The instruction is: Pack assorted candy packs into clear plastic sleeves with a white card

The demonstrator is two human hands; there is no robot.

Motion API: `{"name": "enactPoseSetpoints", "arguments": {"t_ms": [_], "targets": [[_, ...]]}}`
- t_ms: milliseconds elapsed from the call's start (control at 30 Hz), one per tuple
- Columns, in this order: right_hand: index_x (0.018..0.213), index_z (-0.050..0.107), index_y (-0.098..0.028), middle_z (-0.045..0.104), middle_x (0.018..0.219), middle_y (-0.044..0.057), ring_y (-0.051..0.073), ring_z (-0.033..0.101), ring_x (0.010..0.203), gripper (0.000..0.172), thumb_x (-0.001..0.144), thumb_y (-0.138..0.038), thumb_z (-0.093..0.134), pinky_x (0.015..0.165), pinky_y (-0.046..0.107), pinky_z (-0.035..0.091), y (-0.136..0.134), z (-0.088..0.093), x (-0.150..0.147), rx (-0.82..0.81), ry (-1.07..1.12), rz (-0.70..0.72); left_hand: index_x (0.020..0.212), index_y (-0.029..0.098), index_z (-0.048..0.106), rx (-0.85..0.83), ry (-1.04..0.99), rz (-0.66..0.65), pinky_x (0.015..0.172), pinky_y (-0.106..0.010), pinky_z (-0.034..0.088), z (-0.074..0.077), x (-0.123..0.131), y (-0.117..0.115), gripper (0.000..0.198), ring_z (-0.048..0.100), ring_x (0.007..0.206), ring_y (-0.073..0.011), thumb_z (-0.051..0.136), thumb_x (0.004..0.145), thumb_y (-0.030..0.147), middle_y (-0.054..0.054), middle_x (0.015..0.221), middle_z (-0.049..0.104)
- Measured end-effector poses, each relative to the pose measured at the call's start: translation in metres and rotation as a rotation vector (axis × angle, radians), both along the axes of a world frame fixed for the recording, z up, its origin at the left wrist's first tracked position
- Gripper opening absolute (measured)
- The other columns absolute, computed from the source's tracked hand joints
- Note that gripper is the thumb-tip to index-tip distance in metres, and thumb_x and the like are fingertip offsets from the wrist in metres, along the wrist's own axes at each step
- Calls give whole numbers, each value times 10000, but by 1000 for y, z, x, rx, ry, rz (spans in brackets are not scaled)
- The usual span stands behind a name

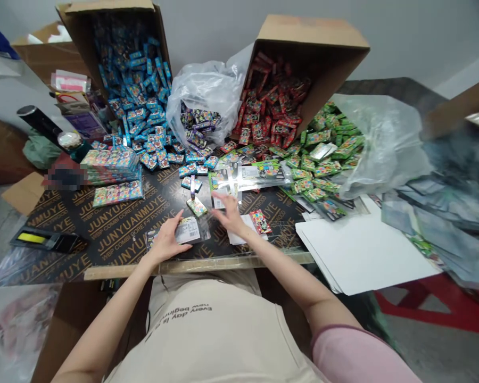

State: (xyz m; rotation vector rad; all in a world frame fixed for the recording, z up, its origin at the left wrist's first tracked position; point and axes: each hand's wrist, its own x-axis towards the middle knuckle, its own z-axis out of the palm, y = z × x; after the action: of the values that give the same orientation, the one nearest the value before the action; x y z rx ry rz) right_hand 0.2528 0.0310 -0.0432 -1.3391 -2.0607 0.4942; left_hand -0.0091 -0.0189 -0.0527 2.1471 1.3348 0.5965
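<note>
My left hand (168,242) lies with thumb and fingers apart on a clear plastic packet with a white label (188,230), close to the table's front edge. Fingers stretched, my right hand (230,214) reaches over the lower part of a clear pouch with a green and black print (219,183). Whether its fingertips touch the pouch I cannot tell. Between the hands lies a small green box (197,207), with a blue box (191,183) just behind it. A red box (261,221) rests beside a white card (239,234), right of my right wrist.
Tipped cartons spill blue boxes (139,106) and red boxes (263,117) at the back. Clear bags hold purple boxes (199,122) and green boxes (339,143). Stacked packs (114,170) and a black tape dispenser (48,240) lie left; white sheets (363,250) lie right.
</note>
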Motion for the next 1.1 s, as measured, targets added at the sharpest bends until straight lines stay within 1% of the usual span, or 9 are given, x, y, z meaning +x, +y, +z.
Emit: {"name": "enactPoseSetpoints", "arguments": {"t_ms": [133, 200, 400, 500, 600, 733, 833, 967, 1100], "targets": [[1365, 494, -207, 420, 1459, 153, 336, 339, 1335, 565, 904, -533, 473, 1045, 498, 273, 97, 3, 58, 24, -226, -460, 1481, 234, 287, 18, 134, -40, 1026, -480, 379, -15, 5, -2, 981, 493, 1180, -312, 770, 631, 310, -118, 1283, 535], [1374, 481, -180, 349, 1501, 189, 363, 279, 1371, 625, 878, -558, 507, 1048, 525, 261, 144, 4, 82, -20, -302, -563, 1456, 234, 348, 39, 164, -40, 1038, -490, 368, -21, 8, -4, 911, 481, 1188, -317, 751, 642, 311, -122, 1290, 520], [1445, 353, -203, 322, 1519, 193, 371, 210, 1411, 797, 782, -539, 643, 1053, 575, 245, 244, 1, 91, -170, -432, -478, 1470, 261, 336, 43, 142, -24, 1065, -506, 357, -28, 11, -8, 931, 461, 1217, -326, 737, 631, 298, -113, 1305, 510], [1461, 309, -208, 386, 1468, 219, 383, 281, 1376, 869, 743, -526, 681, 1033, 591, 257, 272, -6, 81, -247, -420, -482, 1478, 276, 324, 19, 131, -11, 1067, -505, 366, -30, 11, -8, 968, 457, 1223, -331, 752, 610, 287, -115, 1314, 510], [1430, 350, -180, 486, 1368, 232, 387, 377, 1299, 820, 743, -479, 682, 1002, 578, 292, 287, -12, 77, -258, -400, -493, 1481, 270, 317, -1, 129, -6, 1075, -500, 364, -30, 12, -7, 980, 448, 1231, -328, 758, 606, 273, -115, 1323, 503], [1373, 402, -161, 516, 1301, 216, 365, 430, 1227, 715, 753, -416, 649, 998, 527, 305, 288, -10, 77, -203, -380, -533, 1484, 268, 311, -13, 128, -11, 1072, -502, 363, -32, 11, -7, 985, 447, 1232, -329, 761, 607, 268, -116, 1325, 501], [1312, 447, -168, 532, 1256, 176, 333, 493, 1147, 678, 700, -359, 666, 951, 453, 369, 263, 1, 74, -45, -254, -518, 1485, 264, 305, -7, 107, -16, 1062, -498, 371, -31, 10, -7, 999, 461, 1219, -324, 774, 603, 268, -116, 1317, 508], [1292, 471, -192, 548, 1258, 132, 331, 503, 1169, 671, 692, -390, 699, 980, 452, 359, 187, 21, 58, 258, -85, -226, 1499, 256, 255, 30, 28, 63, 1043, -499, 377, -19, 6, 0, 1018, 489, 1190, -311, 785, 631, 298, -117, 1298, 529], [1415, 358, -230, 537, 1332, 125, 321, 513, 1200, 794, 756, -519, 694, 970, 442, 381, 91, 33, 32, 247, -2, 186, 1526, 242, 145, 70, -78, 208, 1025, -479, 396, -2, 1, 15, 1108, 521, 1164, -296, 802, 641, 354, -113, 1281, 554]]}}
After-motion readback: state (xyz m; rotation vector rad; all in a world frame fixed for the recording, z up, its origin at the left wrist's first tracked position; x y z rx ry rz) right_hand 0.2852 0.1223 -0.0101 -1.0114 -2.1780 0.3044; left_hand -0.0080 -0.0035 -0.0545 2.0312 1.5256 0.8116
